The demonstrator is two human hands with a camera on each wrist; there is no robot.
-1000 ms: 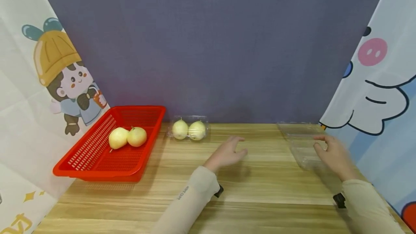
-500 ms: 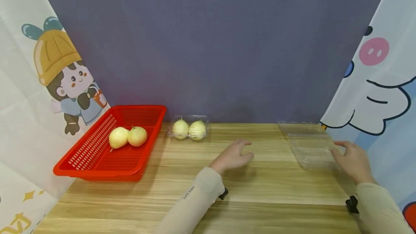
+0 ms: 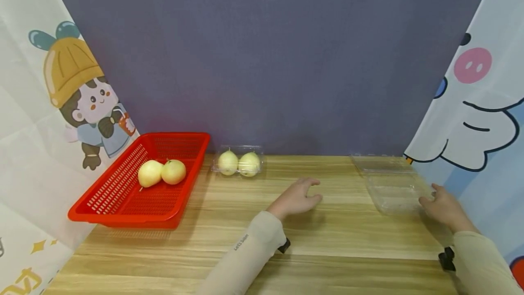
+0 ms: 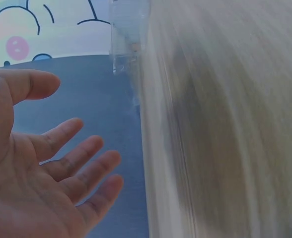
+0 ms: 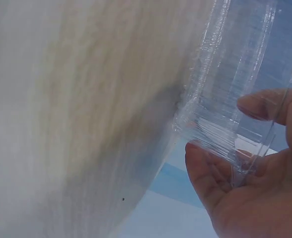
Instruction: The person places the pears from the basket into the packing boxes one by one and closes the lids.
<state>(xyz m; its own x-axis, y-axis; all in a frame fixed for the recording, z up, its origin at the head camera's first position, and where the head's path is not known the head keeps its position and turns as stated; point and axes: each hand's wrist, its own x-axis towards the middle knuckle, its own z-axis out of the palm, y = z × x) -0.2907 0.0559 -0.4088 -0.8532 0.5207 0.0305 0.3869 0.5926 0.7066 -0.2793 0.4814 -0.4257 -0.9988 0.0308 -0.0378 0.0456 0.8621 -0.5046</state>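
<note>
An open clear plastic box [image 3: 395,192] lies at the right of the wooden table, its lid [image 3: 382,163] folded back toward the wall. My right hand [image 3: 447,208] is at its right edge; in the right wrist view the thumb and fingers of that hand [image 5: 260,163] curl round the wall of the clear box [image 5: 220,99]. My left hand [image 3: 295,198] hovers over the middle of the table, fingers spread and relaxed, holding nothing, as the left wrist view also shows of the hand [image 4: 51,163].
A red basket [image 3: 180,204] with two yellow pears [image 3: 149,173] stands at the left. Beside it, near the back wall, a clear box [image 3: 261,162] holds two pears [image 3: 227,163]. Printed curtains hang at both sides.
My right hand has moved right, from over the clear box to its right edge. My left hand has shifted slightly to the right. The basket, the pears and both boxes have not moved.
</note>
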